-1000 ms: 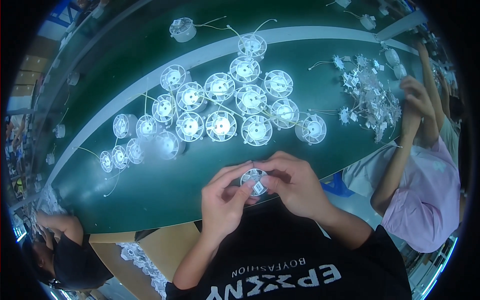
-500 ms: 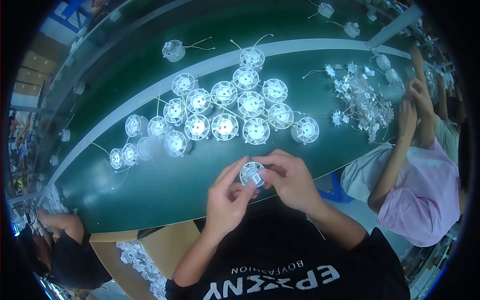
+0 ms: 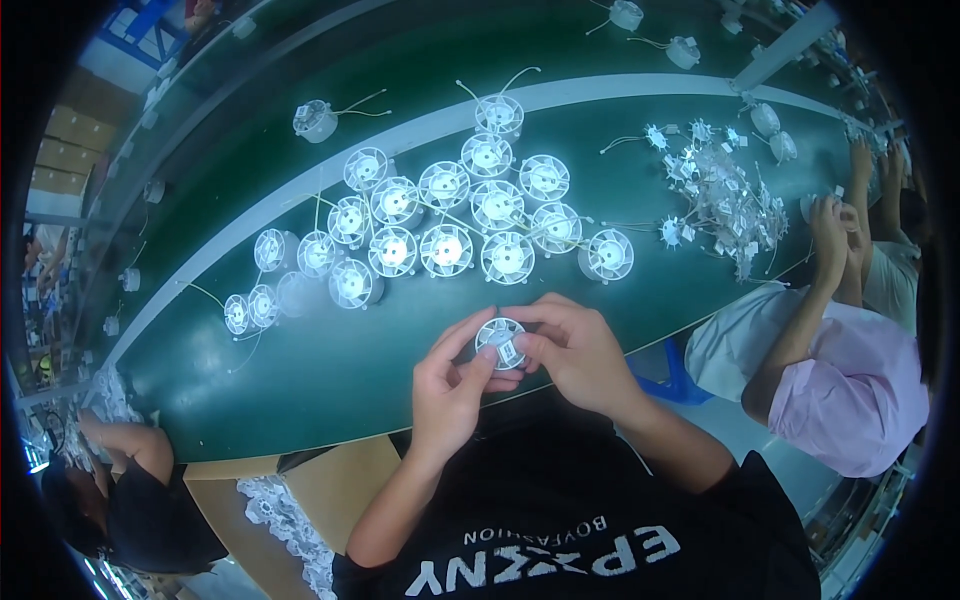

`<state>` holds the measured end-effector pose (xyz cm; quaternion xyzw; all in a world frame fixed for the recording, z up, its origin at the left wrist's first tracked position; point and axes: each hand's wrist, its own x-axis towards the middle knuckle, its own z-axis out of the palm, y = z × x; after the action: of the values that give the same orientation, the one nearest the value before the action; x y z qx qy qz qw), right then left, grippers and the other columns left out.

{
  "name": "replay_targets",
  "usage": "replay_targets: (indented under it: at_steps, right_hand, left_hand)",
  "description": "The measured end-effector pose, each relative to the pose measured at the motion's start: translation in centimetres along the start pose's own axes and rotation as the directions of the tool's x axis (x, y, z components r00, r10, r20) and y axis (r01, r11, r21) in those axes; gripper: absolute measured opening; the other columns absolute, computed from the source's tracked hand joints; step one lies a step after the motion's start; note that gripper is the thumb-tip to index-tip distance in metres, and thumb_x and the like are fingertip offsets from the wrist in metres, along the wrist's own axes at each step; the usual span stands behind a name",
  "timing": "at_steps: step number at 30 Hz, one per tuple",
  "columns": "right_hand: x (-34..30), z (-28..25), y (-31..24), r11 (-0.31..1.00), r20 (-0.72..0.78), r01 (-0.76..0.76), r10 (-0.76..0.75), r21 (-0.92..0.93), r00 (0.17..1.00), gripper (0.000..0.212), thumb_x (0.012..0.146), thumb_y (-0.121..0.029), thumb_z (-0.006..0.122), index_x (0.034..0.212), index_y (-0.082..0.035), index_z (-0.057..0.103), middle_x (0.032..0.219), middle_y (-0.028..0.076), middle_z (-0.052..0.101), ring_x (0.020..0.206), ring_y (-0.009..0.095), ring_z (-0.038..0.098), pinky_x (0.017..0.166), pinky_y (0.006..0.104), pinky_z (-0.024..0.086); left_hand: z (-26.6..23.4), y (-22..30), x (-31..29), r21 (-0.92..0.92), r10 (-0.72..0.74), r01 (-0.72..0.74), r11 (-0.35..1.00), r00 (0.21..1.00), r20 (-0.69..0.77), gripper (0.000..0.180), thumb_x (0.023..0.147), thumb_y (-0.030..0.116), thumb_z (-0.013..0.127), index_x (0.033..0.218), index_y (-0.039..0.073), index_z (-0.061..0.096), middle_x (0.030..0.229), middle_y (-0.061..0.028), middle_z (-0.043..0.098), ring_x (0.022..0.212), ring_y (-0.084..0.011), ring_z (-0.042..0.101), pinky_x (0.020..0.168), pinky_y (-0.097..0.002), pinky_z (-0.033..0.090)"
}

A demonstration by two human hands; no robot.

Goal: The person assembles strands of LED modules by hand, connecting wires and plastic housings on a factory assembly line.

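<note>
Between my two hands is a small round white fan housing [image 3: 487, 334] with spokes and a pale label, held just above the table's near edge. My left hand [image 3: 452, 380] grips it from the left, thumb on its face and fingers curled round the side. From the right, my right hand [image 3: 572, 352] holds the rim with thumb and fingers. Beyond my hands a group of similar white round fan housings [image 3: 446, 250] stands on the green table [image 3: 400, 340], several with thin wires sticking out.
To the right lies a heap of silvery star-shaped parts with wires [image 3: 720, 205]. A pale strip [image 3: 590, 90] divides off the far green belt, which carries a wired unit [image 3: 315, 121]. An open cardboard box [image 3: 225, 490] with white parts stands lower left. Co-workers sit at both sides.
The wired unit on the far belt has shifted left, as have those at the top right. My hands still hold the fan housing, raised very slightly. The right co-worker's hands have moved lower.
</note>
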<state>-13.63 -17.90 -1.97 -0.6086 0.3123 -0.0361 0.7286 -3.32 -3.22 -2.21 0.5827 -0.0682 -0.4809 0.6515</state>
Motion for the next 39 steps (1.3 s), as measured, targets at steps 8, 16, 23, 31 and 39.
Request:
replay_targets:
  at_steps: [8,16,23,31,39]
  right_hand:
    - [-0.2,0.3,-0.6,0.997,-0.040,0.062,-0.064,-0.044,0.997,0.029,0.091,0.005,0.063,0.119,0.004,0.071,0.096,0.007,0.060,0.067,0.012,0.057,0.063,0.0224,0.049]
    - [0.6,-0.9,1.1,0.995,0.005,0.087,-0.087,0.048,0.996,0.027,0.090,0.005,0.063,0.117,0.006,0.071,0.097,0.007,0.061,0.068,0.013,0.060,0.062,0.0227,0.050]
    - [0.2,0.0,0.2,0.991,-0.005,0.081,-0.082,-0.106,0.997,0.028,0.091,0.007,0.064,0.119,0.008,0.068,0.103,0.010,0.060,0.073,0.016,0.063,0.067,0.0243,0.054]
    - [1.2,-0.2,1.1,0.998,0.047,0.062,-0.063,0.028,0.997,0.032,0.090,0.009,0.063,0.121,0.007,0.068,0.103,0.009,0.058,0.074,0.016,0.064,0.067,0.0239,0.054]
    - [0.4,-1.4,1.1,0.997,0.074,0.070,-0.073,0.042,0.995,0.033,0.088,0.012,0.061,0.121,0.011,0.066,0.106,0.010,0.057,0.075,0.019,0.066,0.067,0.0239,0.057]
  left_hand:
    - [-0.6,0.5,0.4,0.091,0.032,-0.031,0.995,0.999,-0.003,0.037,0.098,-0.004,0.058,0.135,-0.005,0.061,0.129,-0.0160,0.061,0.075,-0.0166,0.066,0.065,-0.0232,0.057]
    - [-0.5,-0.9,1.2,0.154,0.111,-0.113,0.982,0.994,0.021,0.037,0.097,-0.004,0.060,0.134,-0.004,0.062,0.129,-0.0149,0.060,0.073,-0.0142,0.065,0.063,-0.0218,0.055]
    - [-1.2,-0.7,0.7,0.147,0.135,-0.139,0.979,0.990,0.042,0.037,0.096,-0.004,0.060,0.133,-0.005,0.062,0.126,-0.0160,0.061,0.073,-0.0159,0.067,0.063,-0.0229,0.056]
    - [-1.3,-1.6,1.2,0.126,0.166,-0.160,0.979,0.986,-0.035,0.038,0.096,-0.004,0.059,0.134,-0.005,0.060,0.122,-0.0156,0.062,0.072,-0.0171,0.069,0.064,-0.0244,0.058]
    - [-0.4,-2.4,0.6,0.272,0.287,-0.285,0.919,0.957,0.033,0.042,0.096,0.001,0.060,0.138,0.000,0.060,0.128,-0.0110,0.061,0.071,-0.0114,0.063,0.063,-0.0220,0.055]
